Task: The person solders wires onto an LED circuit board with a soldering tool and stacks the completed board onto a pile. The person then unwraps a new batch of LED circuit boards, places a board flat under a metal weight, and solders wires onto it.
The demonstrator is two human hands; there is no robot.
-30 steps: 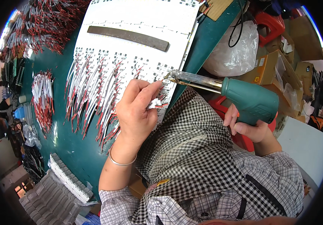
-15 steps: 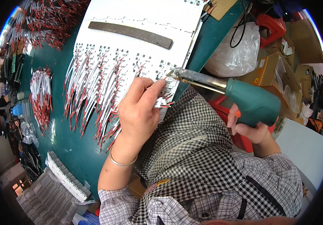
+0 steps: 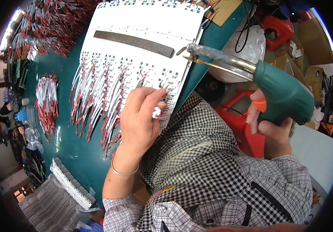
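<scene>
Left hand (image 3: 141, 123) pinched a small white wire end (image 3: 157, 113) at the lower edge of the white board (image 3: 143, 34) on the green worktop (image 3: 73, 150). Right hand (image 3: 269, 125) gripped the green soldering gun (image 3: 282, 91), tip raised just off the board's right edge

Green bench (image 3: 77, 154) carries white panel (image 3: 147, 34), wire bundles (image 3: 47, 104).

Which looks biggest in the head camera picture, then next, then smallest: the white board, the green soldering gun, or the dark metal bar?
1. white board
2. green soldering gun, though it sits nearer the camera, which makes it look bigger
3. dark metal bar, lying on the board
</scene>
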